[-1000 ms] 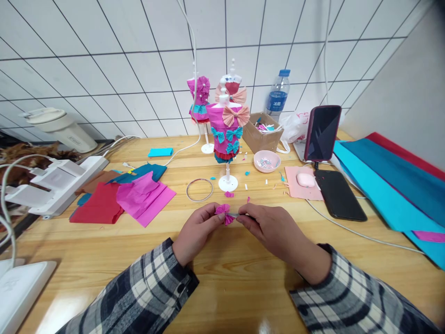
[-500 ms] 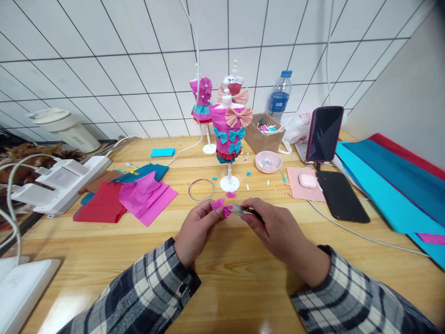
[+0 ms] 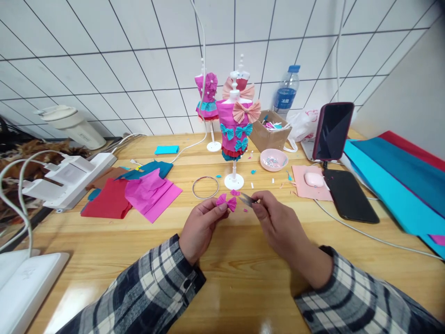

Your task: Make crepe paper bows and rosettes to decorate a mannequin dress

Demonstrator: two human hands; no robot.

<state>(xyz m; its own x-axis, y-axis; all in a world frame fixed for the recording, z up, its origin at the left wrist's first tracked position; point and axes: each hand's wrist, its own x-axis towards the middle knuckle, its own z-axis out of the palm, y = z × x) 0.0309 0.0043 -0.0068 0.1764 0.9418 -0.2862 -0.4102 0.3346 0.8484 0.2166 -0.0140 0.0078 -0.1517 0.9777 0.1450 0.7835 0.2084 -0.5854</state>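
A white tiled wall [image 3: 139, 28] with dark grout lines rises behind a light wooden table [image 3: 229, 287]. Large sheets of turquoise, teal and red paper [image 3: 399, 181] lie overlapping at the table's right side. Near the middle stands a white plastic dress form [image 3: 235, 95] wearing a magenta paper dress [image 3: 229, 113] with one peach bow and three turquoise bows; two more dressed forms [image 3: 207, 90] stand behind it. A white power strip [image 3: 81, 178] lies at the left, near folded red paper [image 3: 109, 197] that touches creased magenta paper [image 3: 153, 192]. An open brown cardboard box [image 3: 269, 137] holding scraps sits behind a shallow pink bowl [image 3: 274, 160] of small shiny pieces.

In front of the dress form, the left hand [image 3: 200, 227] holds a small bow of pleated magenta paper [image 3: 226, 202] just above the table, its fingers pinching the bow with the thumb on the near side. The right hand [image 3: 283, 227] has its fingers closed on the dark handle of small silver-bladed scissors [image 3: 247, 200]; the blades are parted and point toward the bow, just beside it but apart. A thin round metal ring [image 3: 205, 187] lies flat beyond the left hand. Tiny magenta scraps [image 3: 235, 192] lie near the bow and blades.
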